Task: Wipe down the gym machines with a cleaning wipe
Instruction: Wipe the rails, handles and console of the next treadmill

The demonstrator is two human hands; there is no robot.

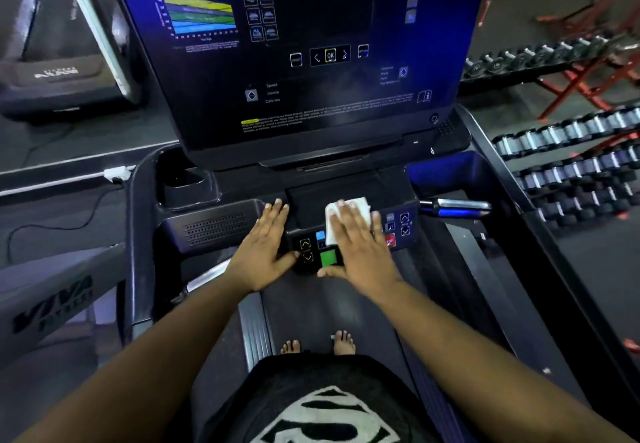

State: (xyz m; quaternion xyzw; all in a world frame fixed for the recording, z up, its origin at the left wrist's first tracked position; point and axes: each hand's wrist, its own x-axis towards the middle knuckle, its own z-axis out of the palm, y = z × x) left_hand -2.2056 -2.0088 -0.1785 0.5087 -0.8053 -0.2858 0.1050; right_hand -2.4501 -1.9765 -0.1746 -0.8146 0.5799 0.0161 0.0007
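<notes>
Right hand (pixel 356 238), fingers flat, pressing white cleaning wipe (pixel 349 212) onto treadmill control panel (pixel 346 234); left hand (pixel 266 248) spread, bracing. Wipe thin, limp: handling best under flat palm.

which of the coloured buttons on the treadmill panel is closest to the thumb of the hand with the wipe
The green button, just beside the right hand thumb. The blue one sits higher by the wipe; the red stop button lies on the hand's far side.

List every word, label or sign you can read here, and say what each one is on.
"OK": button on the treadmill screen.
"Speed", "Incline", "Calories": screen, lower left.
"STOP" (partly hidden): red button on the control panel.
"VIVA": grey machine at left; the word beneath is blurred.
Chart labels and warning text on the screen: too small to read.
</notes>
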